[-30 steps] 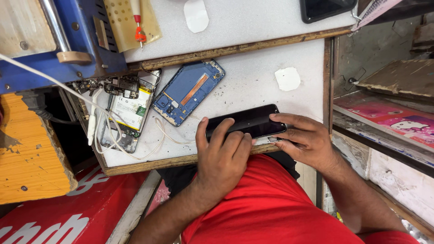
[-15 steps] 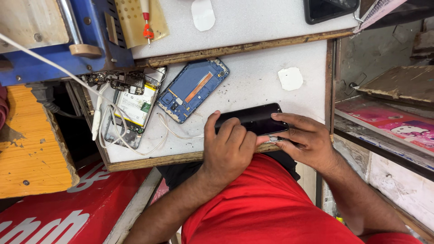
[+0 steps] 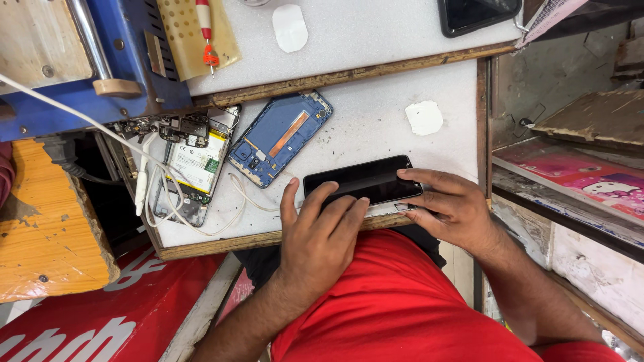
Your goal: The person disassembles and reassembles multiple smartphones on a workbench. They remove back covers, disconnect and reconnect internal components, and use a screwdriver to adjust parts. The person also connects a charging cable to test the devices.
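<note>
Dark phone screen (image 3: pixel 365 179) is lying flat near the table (image 3: pixel 376 127) front edge. A second black screen (image 3: pixel 477 13) is sitting far behind it, at the table's back edge. A pink printed package (image 3: pixel 590 181) is resting right of the table, off its surface.

Bare tabletop (image 3: pixel 376 127) beyond blue frame (image 3: pixel 278 137)

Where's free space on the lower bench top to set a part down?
Bare patch above the black phone, between the blue phone frame and the white pad. Left end is crowded: opened phone and white cable. Both hands occupy the front edge.
</note>
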